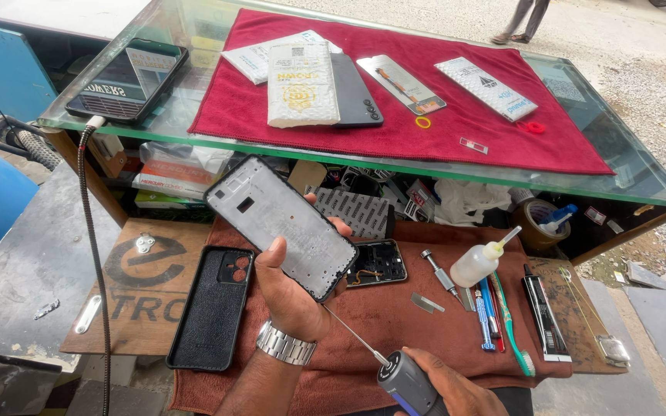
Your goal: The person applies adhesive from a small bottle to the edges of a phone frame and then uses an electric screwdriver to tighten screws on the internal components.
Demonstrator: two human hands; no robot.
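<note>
Right hand (pixel 456 385), nearest the lens: fingers closed around the grey-and-blue handled precision screwdriver (pixel 408 383), thin steel shaft angled up toward the frame's lower corner; tip contact cannot be confirmed.

Left hand (pixel 290 289), steel-link watch at the wrist: fingers closed on the grey, flat, rectangular plastic phone middle frame (pixel 280 226), thumb on the near long edge, fingertips on the far edge, inner face up and tilted. Held clear above the brown cloth-covered counter (pixel 395 323).

Handling judgement: light, thin, likely to flex if twisted; smooth edges, easily slipped. Best gripped across both long edges, away from cut-outs and screw posts.

Left of the frame: black textured phone case (pixel 211 308). Right of the frame: small black phone part with exposed components (pixel 377 263), then white squeeze bottle (pixel 478 262). Beyond the frame: glass shelf with red cloth (pixel 395 131).
</note>
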